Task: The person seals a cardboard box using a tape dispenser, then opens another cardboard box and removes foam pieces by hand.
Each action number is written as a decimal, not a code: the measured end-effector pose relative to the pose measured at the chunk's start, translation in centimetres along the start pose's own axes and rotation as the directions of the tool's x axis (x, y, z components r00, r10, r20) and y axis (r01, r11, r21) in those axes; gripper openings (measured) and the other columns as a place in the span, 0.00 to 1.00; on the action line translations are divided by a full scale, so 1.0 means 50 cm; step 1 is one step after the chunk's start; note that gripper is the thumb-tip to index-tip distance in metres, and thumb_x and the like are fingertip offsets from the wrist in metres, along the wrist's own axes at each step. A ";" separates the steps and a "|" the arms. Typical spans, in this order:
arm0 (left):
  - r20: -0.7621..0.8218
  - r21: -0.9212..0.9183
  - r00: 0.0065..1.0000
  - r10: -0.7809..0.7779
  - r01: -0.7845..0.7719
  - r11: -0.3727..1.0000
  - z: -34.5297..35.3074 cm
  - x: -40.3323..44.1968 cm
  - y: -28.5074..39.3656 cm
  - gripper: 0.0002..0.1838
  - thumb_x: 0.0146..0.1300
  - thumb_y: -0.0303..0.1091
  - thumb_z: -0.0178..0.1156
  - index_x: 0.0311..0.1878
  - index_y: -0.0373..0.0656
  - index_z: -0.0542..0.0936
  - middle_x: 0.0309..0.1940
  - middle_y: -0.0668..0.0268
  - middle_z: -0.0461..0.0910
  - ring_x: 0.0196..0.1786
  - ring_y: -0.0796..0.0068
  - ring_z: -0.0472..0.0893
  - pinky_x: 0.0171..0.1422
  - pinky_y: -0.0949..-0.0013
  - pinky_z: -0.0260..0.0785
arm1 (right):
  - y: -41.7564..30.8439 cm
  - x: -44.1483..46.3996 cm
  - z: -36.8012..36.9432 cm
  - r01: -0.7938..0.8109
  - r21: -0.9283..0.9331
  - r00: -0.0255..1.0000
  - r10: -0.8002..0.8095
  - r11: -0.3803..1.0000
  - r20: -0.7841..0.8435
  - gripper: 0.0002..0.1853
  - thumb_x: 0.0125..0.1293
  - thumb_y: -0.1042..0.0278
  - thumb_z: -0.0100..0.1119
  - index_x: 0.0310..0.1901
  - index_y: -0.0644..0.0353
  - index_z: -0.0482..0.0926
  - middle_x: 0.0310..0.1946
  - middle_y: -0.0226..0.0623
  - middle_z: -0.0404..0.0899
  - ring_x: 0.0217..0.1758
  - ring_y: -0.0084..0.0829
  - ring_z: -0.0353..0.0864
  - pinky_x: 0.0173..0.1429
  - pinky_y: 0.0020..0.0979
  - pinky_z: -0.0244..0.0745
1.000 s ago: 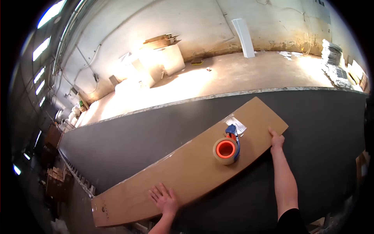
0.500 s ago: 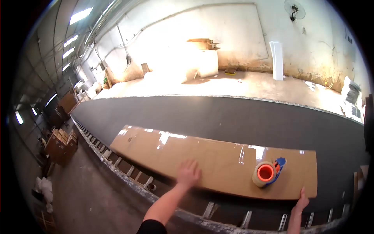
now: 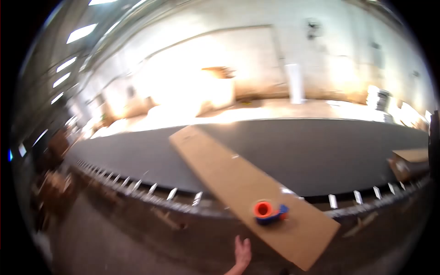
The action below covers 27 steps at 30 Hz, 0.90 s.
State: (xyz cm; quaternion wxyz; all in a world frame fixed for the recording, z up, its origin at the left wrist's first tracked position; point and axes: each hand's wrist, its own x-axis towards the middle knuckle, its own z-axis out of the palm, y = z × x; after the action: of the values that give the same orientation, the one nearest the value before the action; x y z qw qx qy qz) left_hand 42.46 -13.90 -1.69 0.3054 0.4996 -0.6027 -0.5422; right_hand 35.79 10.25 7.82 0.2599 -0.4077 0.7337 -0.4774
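A long flat cardboard box [image 3: 229,169] lies at a slant across the dark belt, its near end jutting out over the frame edge towards me. On the box, near that end, rests a tape dispenser [image 3: 271,213] with an orange core and blue parts. My left hand [image 3: 243,251] is at the bottom centre, just left of the box's near edge, with fingers apart and nothing in it. I cannot make out my right hand. The picture is blurred.
The dark belt [image 3: 311,151] runs left to right, with metal rollers along its near edge. Another cardboard box [image 3: 410,164] sits at its right end. Behind stand a white upright panel [image 3: 294,84] and bright stacked goods. Brown boxes [image 3: 57,185] are at the left.
The box has turned, its far end now pointing away and its near end hanging over the edge. My left hand has come off it; my right hand has gone from view.
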 end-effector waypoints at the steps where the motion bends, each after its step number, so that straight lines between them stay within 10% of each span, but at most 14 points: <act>1: -0.055 0.112 0.992 0.114 -0.107 0.988 0.014 -0.002 -0.042 0.39 0.76 0.55 0.47 0.76 0.32 0.57 0.74 0.42 0.61 0.76 0.48 0.62 0.79 0.57 0.54 | -0.028 0.023 -0.030 0.249 -0.136 0.942 -0.272 0.959 -0.198 0.12 0.60 0.72 0.67 0.46 0.64 0.87 0.40 0.39 0.89 0.43 0.37 0.89 0.50 0.36 0.83; 2: 0.030 -0.130 0.998 -0.055 0.059 0.990 0.018 -0.030 0.004 0.41 0.75 0.50 0.52 0.77 0.29 0.51 0.76 0.41 0.58 0.79 0.51 0.59 0.81 0.57 0.51 | -0.028 0.068 -0.076 0.393 -0.207 0.852 -0.440 0.896 -0.285 0.13 0.60 0.71 0.62 0.45 0.64 0.87 0.40 0.42 0.88 0.44 0.43 0.88 0.52 0.40 0.83; 4: -0.051 -0.101 0.992 0.116 -0.121 0.988 0.048 -0.044 -0.015 0.34 0.79 0.47 0.47 0.77 0.32 0.55 0.76 0.46 0.59 0.78 0.53 0.60 0.80 0.60 0.52 | 0.026 0.155 -0.183 0.254 -0.511 0.822 -0.462 0.821 -0.334 0.19 0.51 0.71 0.65 0.48 0.63 0.84 0.47 0.52 0.83 0.52 0.49 0.84 0.54 0.42 0.81; 7: -0.046 -0.159 0.991 0.125 -0.130 0.979 0.098 -0.045 -0.015 0.34 0.79 0.43 0.48 0.78 0.32 0.53 0.77 0.46 0.58 0.79 0.56 0.59 0.81 0.61 0.51 | 0.097 0.339 -0.308 -0.169 -0.872 0.696 -0.571 0.459 -0.436 0.28 0.63 0.49 0.63 0.57 0.64 0.78 0.53 0.53 0.82 0.55 0.54 0.81 0.66 0.48 0.73; 10: -0.019 -0.189 0.998 0.059 -0.062 0.980 0.149 -0.052 0.030 0.41 0.77 0.46 0.52 0.79 0.30 0.45 0.78 0.45 0.54 0.80 0.54 0.57 0.81 0.60 0.50 | 0.233 0.453 -0.329 -0.363 -0.537 0.924 0.369 0.761 -0.102 0.37 0.67 0.28 0.47 0.62 0.52 0.77 0.54 0.51 0.82 0.60 0.51 0.80 0.67 0.46 0.71; 12: -0.074 -0.195 0.969 0.237 -0.247 0.949 0.188 -0.037 0.017 0.46 0.75 0.46 0.55 0.79 0.29 0.39 0.79 0.42 0.48 0.81 0.51 0.51 0.82 0.60 0.45 | 0.257 0.442 -0.295 -0.356 -0.455 0.927 0.249 0.816 -0.280 0.34 0.65 0.26 0.48 0.51 0.49 0.83 0.46 0.47 0.85 0.54 0.49 0.83 0.60 0.47 0.75; 19: -0.106 0.347 0.978 0.180 -0.134 0.928 0.140 -0.060 0.012 0.45 0.76 0.48 0.50 0.78 0.26 0.40 0.80 0.37 0.40 0.83 0.45 0.44 0.84 0.58 0.38 | 0.229 0.381 -0.225 -0.390 -0.417 0.885 0.209 0.821 -0.415 0.32 0.66 0.29 0.50 0.41 0.55 0.81 0.40 0.46 0.86 0.46 0.51 0.85 0.53 0.50 0.78; 23: 0.000 0.342 0.976 0.217 -0.204 0.917 0.002 -0.093 0.011 0.41 0.77 0.44 0.45 0.78 0.25 0.40 0.80 0.38 0.41 0.83 0.48 0.43 0.85 0.59 0.36 | 0.197 0.262 -0.112 -0.310 -0.419 0.905 0.130 0.854 -0.406 0.32 0.63 0.32 0.58 0.51 0.56 0.76 0.43 0.50 0.85 0.45 0.54 0.85 0.52 0.51 0.78; 27: 0.076 0.550 0.949 0.304 -0.295 0.782 -0.153 -0.074 -0.012 0.41 0.76 0.48 0.46 0.78 0.26 0.47 0.78 0.34 0.44 0.81 0.39 0.48 0.84 0.53 0.41 | 0.124 0.135 -0.017 -0.205 -0.363 0.961 0.117 0.909 -0.249 0.56 0.50 0.29 0.69 0.72 0.61 0.61 0.60 0.54 0.75 0.55 0.55 0.81 0.59 0.49 0.77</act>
State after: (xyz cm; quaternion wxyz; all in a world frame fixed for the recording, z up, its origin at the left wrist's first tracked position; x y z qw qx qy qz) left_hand 50.74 -13.04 0.09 0.2345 0.4688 -0.8027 -0.2844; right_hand 29.36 6.30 2.55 0.1299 -0.3328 0.8688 -0.3430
